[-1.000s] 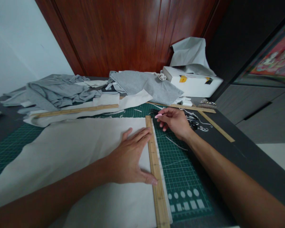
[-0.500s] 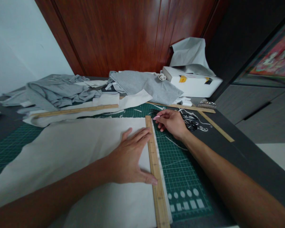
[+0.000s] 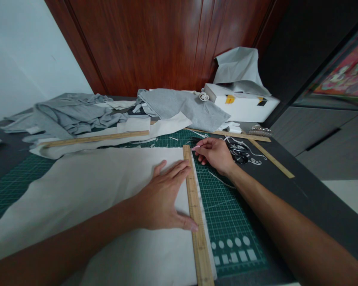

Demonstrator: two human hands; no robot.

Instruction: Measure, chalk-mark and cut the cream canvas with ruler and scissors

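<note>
My left hand (image 3: 164,198) lies flat, fingers spread, pinning the ruler (image 3: 196,214) on the cloth (image 3: 92,190) near the bench's right edge. My right hand (image 3: 216,153) pinches pink chalk (image 3: 196,147) at the ruler's far end. I'd press evenly and keep the chalk tight to the edge.

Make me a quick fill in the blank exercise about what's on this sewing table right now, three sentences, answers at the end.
1. The left hand lies flat on the white fabric, its fingers against a wooden ____.
2. The right hand pinches a small ____-coloured piece near the far end of the ruler.
3. Under the fabric lies a ____ cutting mat printed with a grid.

Missing words: ruler; pink; green
</note>
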